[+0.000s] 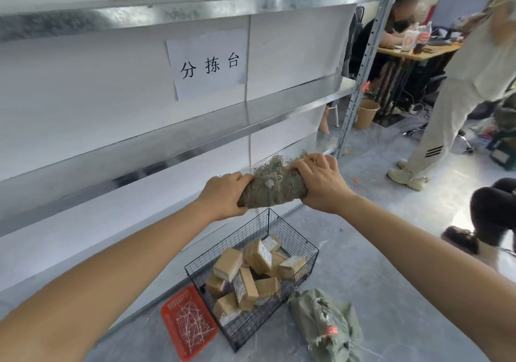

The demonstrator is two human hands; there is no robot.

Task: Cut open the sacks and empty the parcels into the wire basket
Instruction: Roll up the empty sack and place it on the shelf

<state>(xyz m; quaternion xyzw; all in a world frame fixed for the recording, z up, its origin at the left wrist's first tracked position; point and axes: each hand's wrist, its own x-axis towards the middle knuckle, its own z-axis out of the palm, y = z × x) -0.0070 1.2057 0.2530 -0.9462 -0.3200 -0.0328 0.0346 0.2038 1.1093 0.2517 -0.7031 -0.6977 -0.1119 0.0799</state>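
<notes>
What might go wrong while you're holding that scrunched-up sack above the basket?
1. The sack that the left hand and right hand grip has a frayed edge; loose threads may fall among the parcels in the wire basket.
2. The parcels are heaped fairly high, so any more tipped in might bounce out onto the floor.
3. The other sack lies on the floor beside the basket; a foot could catch on it.

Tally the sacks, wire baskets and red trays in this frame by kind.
Sacks: 2, the rolled sack gripped by the left hand and right hand, and the floor sack
Wire basket: 1
Red tray: 1
Total: 4
</notes>
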